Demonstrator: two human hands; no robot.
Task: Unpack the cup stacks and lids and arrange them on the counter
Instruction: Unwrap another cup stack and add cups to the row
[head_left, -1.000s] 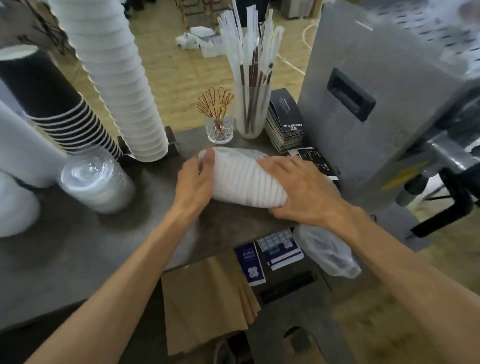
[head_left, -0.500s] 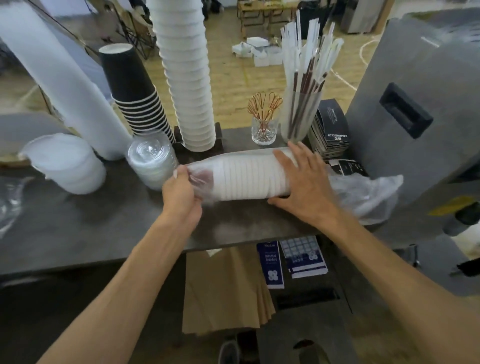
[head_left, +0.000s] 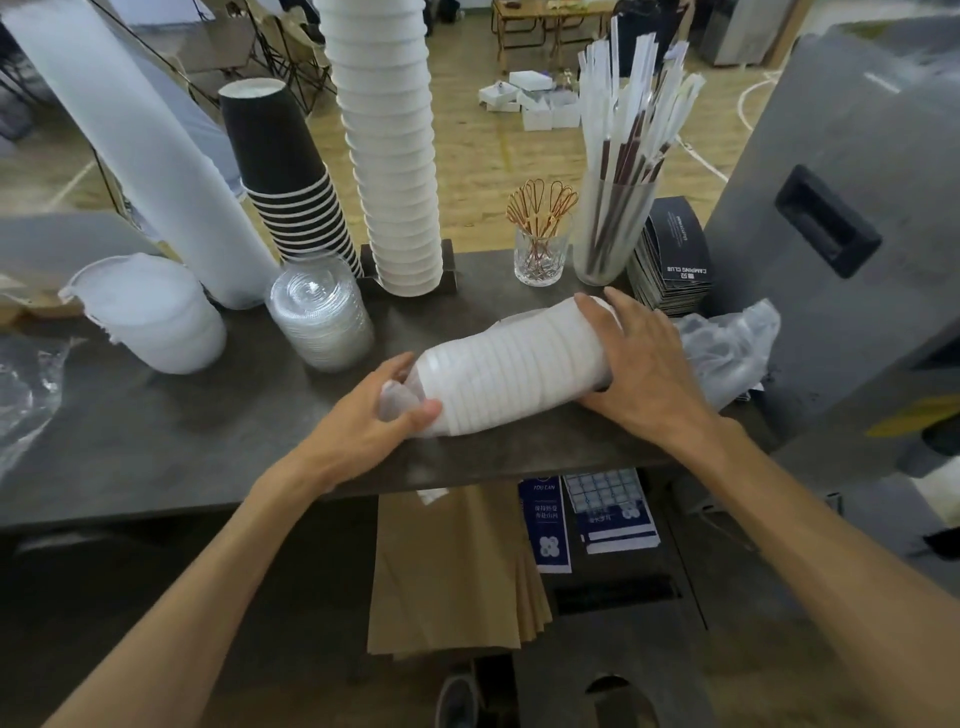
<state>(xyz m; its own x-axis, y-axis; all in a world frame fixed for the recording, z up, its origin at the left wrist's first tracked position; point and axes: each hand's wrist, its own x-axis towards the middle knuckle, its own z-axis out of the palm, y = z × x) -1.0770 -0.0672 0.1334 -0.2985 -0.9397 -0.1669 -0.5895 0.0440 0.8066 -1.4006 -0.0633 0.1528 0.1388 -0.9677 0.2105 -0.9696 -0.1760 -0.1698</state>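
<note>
A: Start at the left. What's on the counter (head_left: 156, 447)?

B: At the far left edge, crumpled clear plastic (head_left: 23, 384). Then a squat stack of white lids (head_left: 156, 325), and behind it a tall white cup stack (head_left: 140, 156) leaning away to the upper left.

A: And next to that?

B: A stack of black cups (head_left: 283, 166), upside down, with a pile of clear lids (head_left: 322, 312) in front of it. Right of those stands a tall stack of white cups (head_left: 387, 145), also upside down.

A: Where's the stack being unpacked?

B: Lying on its side near the front edge of the counter, slightly slanted, left end nearer. It's a sleeve of white lids (head_left: 514, 374), wrapped in a thin clear bag.

A: The hands?

B: The left hand (head_left: 374, 421) pinches the gathered wrap at the sleeve's left end, thumb and fingers curled round it. The right hand (head_left: 644, 364) lies over the right end, fingers spread and curved round the sleeve, grasping it.

A: Further right?

B: Behind the sleeve, a small glass of picks (head_left: 540, 244), then a frosted tumbler of wrapped straws (head_left: 618, 197), then a pile of dark booklets (head_left: 675, 260). Loose bag (head_left: 727, 348) trails from the sleeve's right end, against a grey machine (head_left: 831, 234).

A: Below the counter?

B: Brown paper bags (head_left: 452, 571) and blue cards (head_left: 545, 525).
</note>
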